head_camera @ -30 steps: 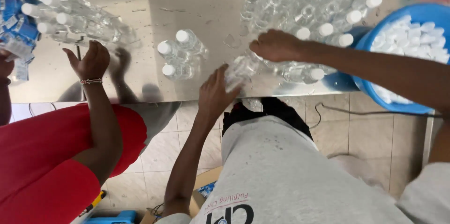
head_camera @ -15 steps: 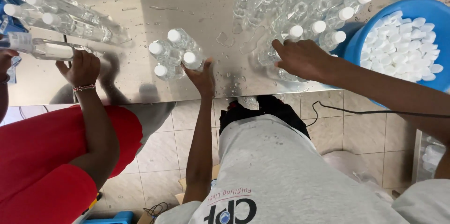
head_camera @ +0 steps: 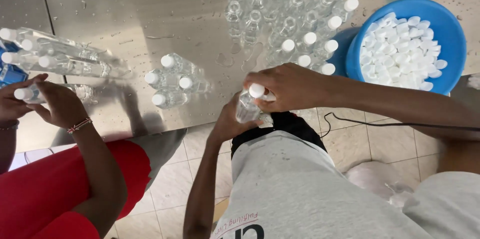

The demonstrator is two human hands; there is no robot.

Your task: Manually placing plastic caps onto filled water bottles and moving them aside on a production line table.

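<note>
Now | left hand [head_camera: 227, 121] grips bottle [head_camera: 247, 109] | right hand [head_camera: 285, 86] pinches cap [head_camera: 256, 90] | beside basin [head_camera: 407, 44] | risk: wet bottle slips, cap cross-threads

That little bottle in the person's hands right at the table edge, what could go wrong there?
The clear bottle sits past the wet steel table edge, left hand around it, right hand on its white cap; a slip could drop it on the tiles. An elbow might knock the four capped bottles close by.
</note>
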